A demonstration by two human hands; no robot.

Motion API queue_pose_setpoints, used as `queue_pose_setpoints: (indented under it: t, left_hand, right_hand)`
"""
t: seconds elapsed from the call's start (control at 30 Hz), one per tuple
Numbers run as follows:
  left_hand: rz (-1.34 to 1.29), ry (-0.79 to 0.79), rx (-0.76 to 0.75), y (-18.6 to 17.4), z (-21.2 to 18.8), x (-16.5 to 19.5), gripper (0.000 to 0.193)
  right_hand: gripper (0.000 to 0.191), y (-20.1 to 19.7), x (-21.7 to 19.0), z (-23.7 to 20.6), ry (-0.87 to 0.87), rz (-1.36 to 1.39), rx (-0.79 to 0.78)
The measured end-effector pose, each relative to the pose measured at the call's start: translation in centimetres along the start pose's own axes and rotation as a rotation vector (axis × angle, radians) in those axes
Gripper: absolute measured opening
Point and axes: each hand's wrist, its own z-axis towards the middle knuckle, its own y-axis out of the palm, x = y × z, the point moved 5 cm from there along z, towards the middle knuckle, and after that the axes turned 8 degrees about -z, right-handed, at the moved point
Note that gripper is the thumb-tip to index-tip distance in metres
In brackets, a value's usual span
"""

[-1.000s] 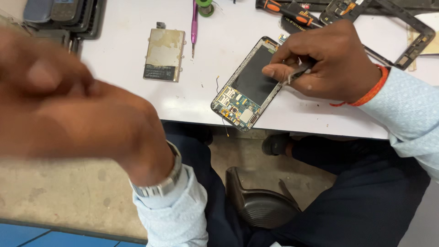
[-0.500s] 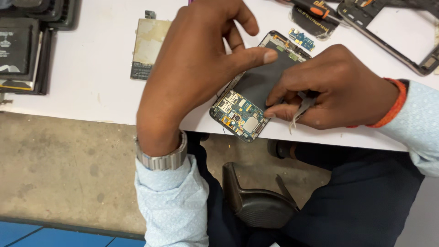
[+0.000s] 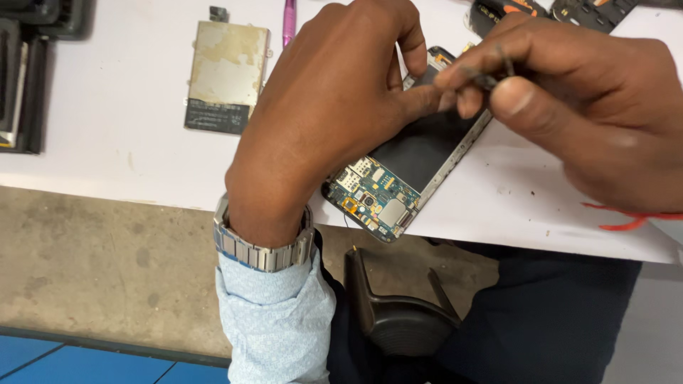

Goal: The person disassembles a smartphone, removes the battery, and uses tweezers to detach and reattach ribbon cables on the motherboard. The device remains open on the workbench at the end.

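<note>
At the far left edge of the white tabletop (image 3: 92, 114), a stack of dark trays (image 3: 21, 78) is sitting, and beside it a worn silver battery (image 3: 226, 75) is lying flat with a pink tool (image 3: 288, 20) just past its top corner. The left hand (image 3: 334, 121) is pressing down on the opened phone (image 3: 405, 171), fingers curled together and clamped over its upper half. The phone is lying at the near edge, its long axis running diagonally from near left to far right, the bared circuit board (image 3: 373, 195) pointing toward the person and overhanging the edge slightly. The back is already off and the battery out; the board is still seated, so much appears left. The right hand (image 3: 583, 107) is pinching thin dark tweezers (image 3: 487, 75) between thumb and fingertips, tips meeting the phone's far end.
</note>
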Motion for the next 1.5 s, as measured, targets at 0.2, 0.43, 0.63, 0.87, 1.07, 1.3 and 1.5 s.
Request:
queue_pose_setpoints:
  t: [0.2, 0.43, 0.63, 0.87, 1.07, 1.3, 1.5]
  left_hand:
    - [0.089, 0.224, 0.094, 0.0, -0.7, 0.7, 0.041]
    - [0.104, -0.102, 0.109, 0.7, -1.2, -2.3, 0.033]
    - [0.189, 0.022, 0.211, -1.1, -1.6, -2.5, 0.027]
    - [0.079, 0.068, 0.209, -3.0, -2.3, -1.3, 0.030]
    - [0.033, 0.099, 0.229, -2.9, -0.2, -1.2, 0.025]
    - [0.130, -0.108, 0.214, -2.6, 0.2, -2.0, 0.023]
    - [0.169, -0.097, 0.172, -1.9, -0.2, -1.8, 0.022]
  right_hand:
    - [0.031, 1.0, -0.2, 0.0, -0.131, -0.231, 0.033]
    - [0.031, 1.5, 0.4, 0.0, -0.086, -0.240, 0.024]
    - [0.027, 0.9, -0.1, 0.2, -0.145, -0.206, 0.049]
    - [0.018, 1.1, 0.9, -0.1, -0.051, -0.265, 0.069]
    - [0.018, 0.3, 1.8, -0.3, 0.092, -0.195, 0.217]
    - [0.008, -2.9, 3.9, -0.9, -0.038, -0.324, 0.415]
    - [0.011, -4.1, 4.1, -1.3, 0.159, -0.262, 0.426]
